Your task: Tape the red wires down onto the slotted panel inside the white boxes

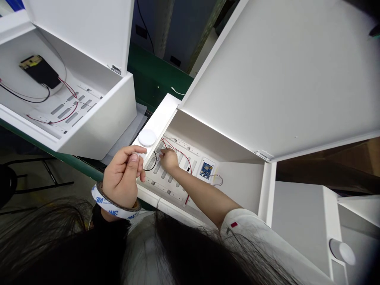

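Left hand [121,178] nearest, raised just over the box's front edge; grip clenched in a pinch, thumb and forefinger together on something small, too hidden to name. White 3M adhesive tape roll [115,204] looped around the left wrist, not in use. Right hand [168,160] reaching in past a white sleeve with a red tag [234,224]; fingers [163,155] pressed on a white slotted metal plate [166,184], any grasp there impossible to tell. Thin red and black wires [179,151] laid across the plate, touching distance from the fingers. All this inside an open white metal box [237,186]. Small blue square circuit board [206,170] already mounted just beside the plate, wired. Round white plastic disc [147,137] on the box's ledge, seemingly not fitted yet. Large white metal lid [276,71] propped open above. Farther left, second open white metal box [97,122] with black rectangular module [40,71] and routed wires, seemingly further along. Green tabletop [157,75] behind and beneath both boxes. Third white metal box [297,225] at lower right, unopened part only.
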Tool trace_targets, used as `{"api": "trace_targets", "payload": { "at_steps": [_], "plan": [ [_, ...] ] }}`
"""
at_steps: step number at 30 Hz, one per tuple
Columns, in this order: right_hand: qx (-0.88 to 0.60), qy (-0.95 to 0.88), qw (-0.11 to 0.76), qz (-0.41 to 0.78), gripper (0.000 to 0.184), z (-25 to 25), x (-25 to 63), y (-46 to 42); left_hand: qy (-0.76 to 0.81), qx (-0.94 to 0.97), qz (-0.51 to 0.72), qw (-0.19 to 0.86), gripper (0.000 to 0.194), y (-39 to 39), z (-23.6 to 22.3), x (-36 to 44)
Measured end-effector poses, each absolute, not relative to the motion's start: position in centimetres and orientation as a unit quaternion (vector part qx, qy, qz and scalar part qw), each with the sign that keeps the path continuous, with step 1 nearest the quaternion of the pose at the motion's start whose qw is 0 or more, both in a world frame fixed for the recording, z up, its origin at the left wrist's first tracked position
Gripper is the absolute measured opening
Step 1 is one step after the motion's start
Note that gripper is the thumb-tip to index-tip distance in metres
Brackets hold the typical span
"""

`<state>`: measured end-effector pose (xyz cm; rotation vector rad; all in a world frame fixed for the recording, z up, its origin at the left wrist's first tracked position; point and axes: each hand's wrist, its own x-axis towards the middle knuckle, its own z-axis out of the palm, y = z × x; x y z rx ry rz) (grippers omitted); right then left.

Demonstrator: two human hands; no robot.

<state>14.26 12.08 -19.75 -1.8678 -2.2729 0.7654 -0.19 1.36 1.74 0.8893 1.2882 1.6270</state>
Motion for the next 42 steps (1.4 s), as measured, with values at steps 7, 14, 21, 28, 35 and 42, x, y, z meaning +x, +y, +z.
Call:
{"api": "trace_targets", "payload": {
  "at_steps": [7, 14, 21, 28, 35, 42],
  "plan": [
    [-0.594, -0.763, 0.06, 0.249, 0.025, -20.1, 14.2, 12.0, 0.52, 0.371, 0.649, 0.413, 0.017, 1.4, 1.5, -0.3],
    [-0.529, -0.816, 0.053, 0.227, 0.025, -19.7, 15.2, 13.3, 0.52, 0.36, 0.648, 0.425, 0.017, 1.3, 1.5, -0.3],
    [-0.526, -0.818, 0.047, 0.227, 0.026, -19.6, 15.3, 13.7, 0.519, 0.368, 0.648, 0.418, 0.018, 1.3, 1.3, -0.3],
    [-0.448, -0.884, -0.025, 0.13, 0.024, -18.7, 14.7, 13.6, 0.517, 0.373, 0.653, 0.41, 0.018, 1.3, 1.3, -0.3],
    [-0.363, -0.926, -0.052, 0.089, 0.032, -18.4, 15.4, 14.0, 0.522, 0.381, 0.647, 0.405, 0.018, 1.3, 1.4, -0.3],
    [-0.4, -0.905, -0.032, 0.138, 0.028, -18.7, 15.7, 14.5, 0.518, 0.373, 0.653, 0.408, 0.018, 1.3, 1.4, -0.3]
  ]
}}
